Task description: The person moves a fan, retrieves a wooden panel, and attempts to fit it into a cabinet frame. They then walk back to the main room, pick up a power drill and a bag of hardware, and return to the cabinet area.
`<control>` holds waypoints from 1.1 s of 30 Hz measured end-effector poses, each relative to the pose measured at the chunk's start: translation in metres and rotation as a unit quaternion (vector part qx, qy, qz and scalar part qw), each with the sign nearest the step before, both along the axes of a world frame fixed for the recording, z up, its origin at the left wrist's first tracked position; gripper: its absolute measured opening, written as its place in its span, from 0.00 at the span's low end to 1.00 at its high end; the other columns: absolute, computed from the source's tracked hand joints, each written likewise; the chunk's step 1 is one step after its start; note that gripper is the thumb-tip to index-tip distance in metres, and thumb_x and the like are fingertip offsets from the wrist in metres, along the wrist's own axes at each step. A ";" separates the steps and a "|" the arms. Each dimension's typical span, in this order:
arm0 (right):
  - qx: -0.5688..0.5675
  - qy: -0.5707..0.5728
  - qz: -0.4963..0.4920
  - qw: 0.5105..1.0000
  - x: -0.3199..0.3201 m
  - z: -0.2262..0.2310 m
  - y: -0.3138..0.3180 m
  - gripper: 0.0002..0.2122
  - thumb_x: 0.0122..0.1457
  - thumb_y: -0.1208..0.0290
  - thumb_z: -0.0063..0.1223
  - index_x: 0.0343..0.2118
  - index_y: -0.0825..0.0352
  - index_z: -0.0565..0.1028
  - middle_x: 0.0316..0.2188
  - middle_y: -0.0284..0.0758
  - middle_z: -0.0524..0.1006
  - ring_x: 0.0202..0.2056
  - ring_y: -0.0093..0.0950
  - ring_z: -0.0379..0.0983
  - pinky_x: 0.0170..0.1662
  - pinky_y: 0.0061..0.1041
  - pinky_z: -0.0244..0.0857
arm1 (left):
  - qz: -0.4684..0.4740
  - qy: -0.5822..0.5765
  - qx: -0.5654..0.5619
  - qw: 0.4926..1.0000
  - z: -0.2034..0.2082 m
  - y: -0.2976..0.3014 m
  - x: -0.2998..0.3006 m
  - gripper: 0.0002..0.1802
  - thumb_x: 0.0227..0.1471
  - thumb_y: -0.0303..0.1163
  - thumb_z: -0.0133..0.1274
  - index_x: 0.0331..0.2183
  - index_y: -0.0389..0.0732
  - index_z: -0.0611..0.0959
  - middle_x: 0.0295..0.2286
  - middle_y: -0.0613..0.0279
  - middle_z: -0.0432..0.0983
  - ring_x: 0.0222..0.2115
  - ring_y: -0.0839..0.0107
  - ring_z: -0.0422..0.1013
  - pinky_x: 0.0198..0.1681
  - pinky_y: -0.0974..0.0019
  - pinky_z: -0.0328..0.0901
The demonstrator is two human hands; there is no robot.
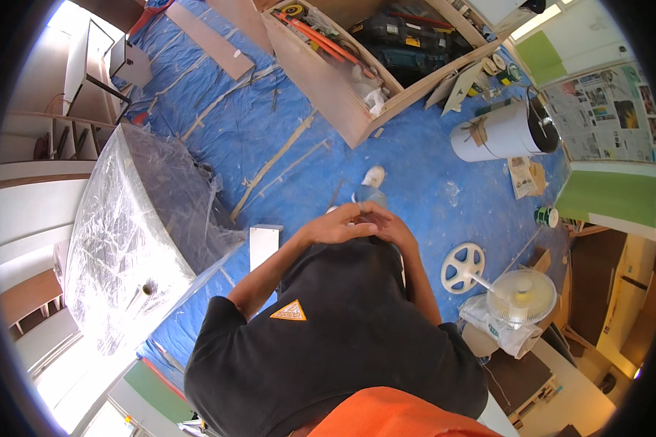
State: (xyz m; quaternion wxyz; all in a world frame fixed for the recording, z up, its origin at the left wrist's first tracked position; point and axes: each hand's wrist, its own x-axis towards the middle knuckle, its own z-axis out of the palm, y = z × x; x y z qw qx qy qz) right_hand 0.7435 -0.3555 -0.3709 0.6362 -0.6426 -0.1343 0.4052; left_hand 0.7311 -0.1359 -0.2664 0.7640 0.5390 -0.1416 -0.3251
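Head view. Your left hand [335,228] and right hand [390,224] meet in front of your waist, fingers overlapping. Grip: loosely curled, no tool showing; cannot tell whether the fingers enclose anything small. Nearest item: your black T-shirt [350,328], directly behind the hands. Step, as judged: a pause, hands resting together; any reach from here calls for parting them first.

Surroundings: wrinkled blue plastic sheet [430,197] underfoot, taped in strips. White box-like piece [264,249] just beside your left forearm. Obstacles: plastic-wrapped unit [113,218] on the left; open wooden crate [317,84] ahead, holding dark tool cases [408,40]; white cylindrical bin [496,131] ahead right; pedestal fan [463,268] near your right side.
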 end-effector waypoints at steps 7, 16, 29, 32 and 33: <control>-0.276 -0.268 0.194 0.902 0.147 -0.075 -0.011 0.23 0.55 0.59 0.57 0.51 0.63 0.70 0.46 0.46 0.75 0.48 0.47 0.71 0.50 0.40 0.65 | 0.070 0.002 0.030 0.997 -0.019 -0.008 0.109 0.22 0.60 0.35 0.49 0.53 0.35 0.71 0.47 0.54 0.73 0.50 0.64 0.68 0.56 0.59 0.60; -0.340 -0.285 0.068 0.893 0.344 -0.039 -0.063 0.24 0.54 0.58 0.57 0.53 0.59 0.70 0.47 0.44 0.75 0.48 0.41 0.72 0.50 0.38 0.66 | 0.178 -0.082 0.066 0.978 0.019 -0.009 0.273 0.21 0.61 0.35 0.48 0.53 0.35 0.71 0.46 0.54 0.73 0.49 0.64 0.68 0.55 0.60 0.60; -0.327 -0.231 0.051 0.915 0.408 -0.052 -0.151 0.26 0.54 0.59 0.58 0.55 0.61 0.69 0.41 0.44 0.78 0.43 0.40 0.75 0.46 0.35 0.68 | 0.034 -0.043 0.107 0.993 -0.007 -0.054 0.370 0.22 0.59 0.37 0.51 0.52 0.36 0.73 0.47 0.55 0.72 0.50 0.66 0.68 0.54 0.60 0.63; -0.297 -0.226 -0.003 0.928 0.453 -0.047 -0.193 0.24 0.54 0.60 0.60 0.53 0.62 0.71 0.38 0.42 0.79 0.41 0.40 0.76 0.45 0.34 0.68 | -0.006 -0.092 0.135 0.986 -0.011 -0.081 0.401 0.21 0.58 0.35 0.53 0.51 0.37 0.74 0.48 0.55 0.73 0.50 0.68 0.69 0.54 0.61 0.62; -0.354 -0.217 -0.014 0.910 0.479 -0.046 -0.207 0.23 0.54 0.61 0.60 0.52 0.61 0.72 0.38 0.41 0.79 0.40 0.40 0.76 0.44 0.34 0.68 | -0.013 -0.068 0.133 0.989 -0.012 -0.089 0.412 0.21 0.58 0.33 0.53 0.51 0.37 0.75 0.47 0.55 0.73 0.50 0.67 0.69 0.55 0.61 0.63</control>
